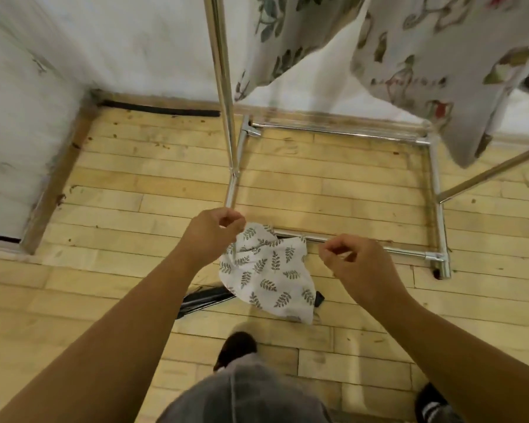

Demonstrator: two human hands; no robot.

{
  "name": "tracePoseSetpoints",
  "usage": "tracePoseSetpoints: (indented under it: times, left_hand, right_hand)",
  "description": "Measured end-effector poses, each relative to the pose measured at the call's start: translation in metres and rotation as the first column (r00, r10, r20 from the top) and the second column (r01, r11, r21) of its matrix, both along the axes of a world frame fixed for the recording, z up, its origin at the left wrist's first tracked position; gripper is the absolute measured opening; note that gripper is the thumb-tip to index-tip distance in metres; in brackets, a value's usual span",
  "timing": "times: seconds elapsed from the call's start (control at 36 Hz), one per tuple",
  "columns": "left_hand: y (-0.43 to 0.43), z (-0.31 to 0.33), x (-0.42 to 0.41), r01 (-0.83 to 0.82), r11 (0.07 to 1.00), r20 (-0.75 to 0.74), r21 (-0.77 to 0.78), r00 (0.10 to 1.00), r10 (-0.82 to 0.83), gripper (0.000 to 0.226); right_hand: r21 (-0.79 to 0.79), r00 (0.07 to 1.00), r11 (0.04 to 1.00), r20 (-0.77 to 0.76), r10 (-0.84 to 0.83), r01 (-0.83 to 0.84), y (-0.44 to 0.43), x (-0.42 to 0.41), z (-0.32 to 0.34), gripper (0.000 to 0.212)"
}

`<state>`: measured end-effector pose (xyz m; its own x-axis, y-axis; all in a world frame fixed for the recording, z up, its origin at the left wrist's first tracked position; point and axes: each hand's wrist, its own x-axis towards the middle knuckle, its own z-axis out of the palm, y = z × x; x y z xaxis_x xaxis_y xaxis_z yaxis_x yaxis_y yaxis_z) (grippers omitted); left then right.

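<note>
Closest to me are my grey knee (242,392) and a dark shoe (237,346) on the wooden floor (104,209). Just past them is the leaf cloth (266,270), between my two hands and a bit lower. It covers part of the front bar (364,247) of the metal rack (437,178), near the rack's front left corner. It also hides part of a black thing (205,300) on the floor. My left hand (214,233) is curled right at the cloth's top left corner and looks to be pinching it. My right hand (348,261) is curled too, thumb on finger, but there is nothing in it. The cloth's top right corner is just beside that hand, to its left, and not touching. The cloth's long way runs from my left hand down toward me and to the right. I think my right hand should go left and catch that near corner, so both hands can pull the cloth flat.
</note>
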<state>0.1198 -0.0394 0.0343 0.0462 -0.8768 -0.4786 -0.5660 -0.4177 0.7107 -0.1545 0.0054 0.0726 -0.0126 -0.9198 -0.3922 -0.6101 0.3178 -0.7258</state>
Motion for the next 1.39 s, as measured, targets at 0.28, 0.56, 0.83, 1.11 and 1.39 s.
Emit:
tracePoseSetpoints:
  times: [0.28, 0.56, 0.83, 1.11, 1.39]
  left_hand:
    - [0.006, -0.104, 0.0, 0.002, 0.982, 0.085, 0.186, 0.996, -0.018, 0.044]
    - [0.012, -0.156, 0.004, 0.028, 0.955, 0.134, 0.295, 0.989, -0.07, 0.067]
    - [-0.009, -0.178, 0.001, 0.04, 0.974, 0.178, 0.225, 0.981, -0.082, 0.059]
    - [-0.018, -0.183, 0.002, -0.066, 0.962, 0.23, 0.265, 0.973, 0.004, 0.075]
    - [-0.023, -0.193, -0.014, -0.003, 0.921, 0.156, 0.39, 0.986, -0.063, 0.038]
  right_hand:
    - [0.153, 0.994, 0.988, -0.108, 0.03, -0.013, 0.008, -0.034, -0.059, 0.012]
    - [0.25, 0.971, 0.967, -0.215, 0.099, -0.044, 0.001, -0.1, -0.099, 0.007]
    - [0.255, 0.936, 0.962, -0.353, 0.001, 0.095, -0.041, -0.178, -0.146, 0.012]
    - [0.293, 0.871, 0.956, -0.475, 0.129, 0.018, -0.079, -0.208, -0.205, 0.032]
    - [0.381, 0.805, 0.921, -0.569, 0.166, 0.08, -0.108, -0.206, -0.242, 0.036]
